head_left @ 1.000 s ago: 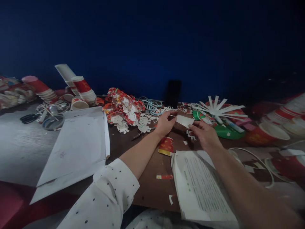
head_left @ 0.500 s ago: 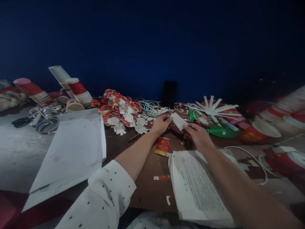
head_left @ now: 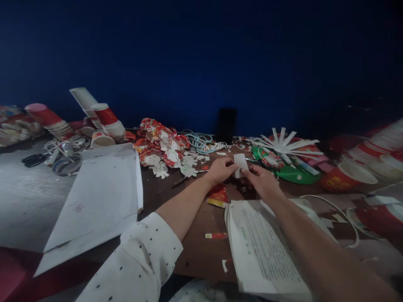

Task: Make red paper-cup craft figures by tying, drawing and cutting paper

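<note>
A small white paper piece (head_left: 240, 162) is held up between both hands over the brown table. My left hand (head_left: 221, 170) pinches its left lower edge. On the other side, my right hand (head_left: 258, 178) grips the lower right edge with thumb and fingers. Just below my left hand lies a red and yellow cut piece of paper cup (head_left: 218, 196). A stack of printed sheets (head_left: 264, 247) rests under my right forearm. Nearer the table's front edge are a red paper strip (head_left: 215, 236) and a white scrap (head_left: 224, 265).
Red and white paper cups (head_left: 108, 119) stand at the left beside black scissors (head_left: 36, 160) and a white board (head_left: 97, 197). A heap of red and white paper cutouts (head_left: 163, 144) lies behind. To the right are a fringed white paper piece (head_left: 285, 144), a green disc (head_left: 297, 175) and more cups (head_left: 348, 176).
Both hands have drawn closer together and a little downward. The white paper has turned from slanted to nearly upright between them and looks narrower.
</note>
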